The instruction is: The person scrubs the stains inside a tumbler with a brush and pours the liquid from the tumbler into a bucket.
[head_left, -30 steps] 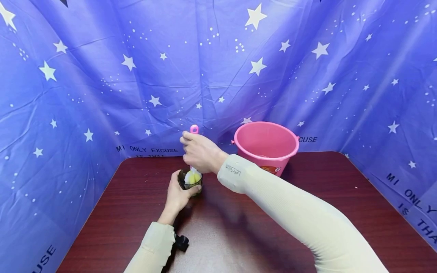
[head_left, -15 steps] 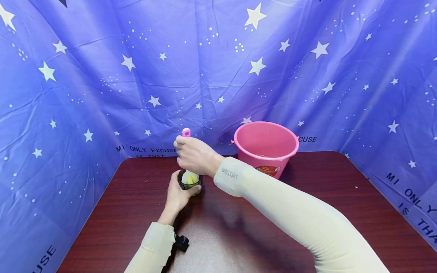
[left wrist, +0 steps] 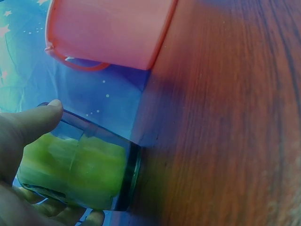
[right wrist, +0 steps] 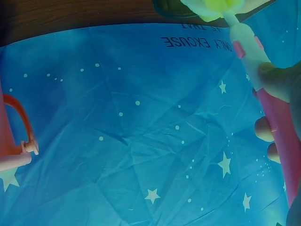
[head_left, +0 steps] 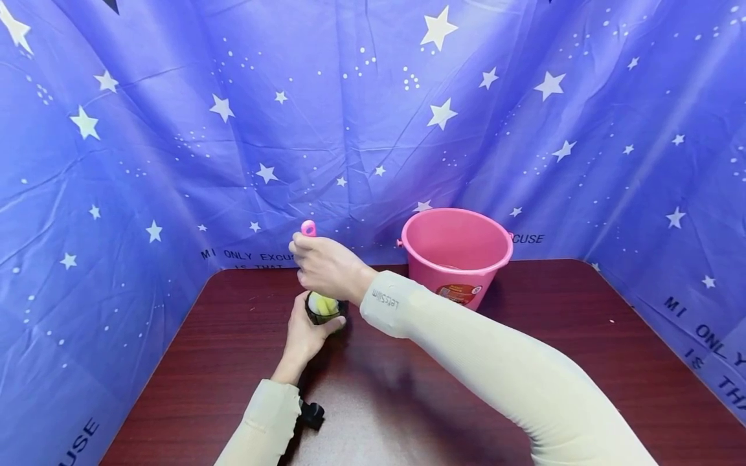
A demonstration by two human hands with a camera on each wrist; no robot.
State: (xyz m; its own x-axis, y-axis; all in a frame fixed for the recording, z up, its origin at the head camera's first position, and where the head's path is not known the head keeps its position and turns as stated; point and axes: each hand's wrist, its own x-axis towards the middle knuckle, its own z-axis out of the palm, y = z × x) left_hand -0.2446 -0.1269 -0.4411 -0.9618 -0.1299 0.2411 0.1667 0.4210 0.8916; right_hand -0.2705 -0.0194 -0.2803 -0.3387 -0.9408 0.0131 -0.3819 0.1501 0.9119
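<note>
A tinted, see-through glass cup (left wrist: 132, 176) is held by my left hand (head_left: 304, 338), thumb near the rim and fingers round the far side. Inside it sits the yellow and white sponge head (head_left: 324, 305) of a cup brush, which fills much of the cup in the left wrist view. My right hand (head_left: 333, 266), above the cup, grips the brush's pink handle (right wrist: 278, 123); the looped end (head_left: 309, 228) sticks up past the fist. Whether the cup's base touches the table cannot be told.
A pink bucket (head_left: 422, 278) with a label stands at the back of the dark red-brown table (head_left: 466, 388), right of the hands. Blue star-patterned cloth (head_left: 344, 129) hangs behind and at both sides. A black strap piece (head_left: 313, 415) is at the left wrist.
My right hand and the brush handle have shifted left and slightly down, and the handle's top now leans further left. The left hand and cup stay nearly in place.
</note>
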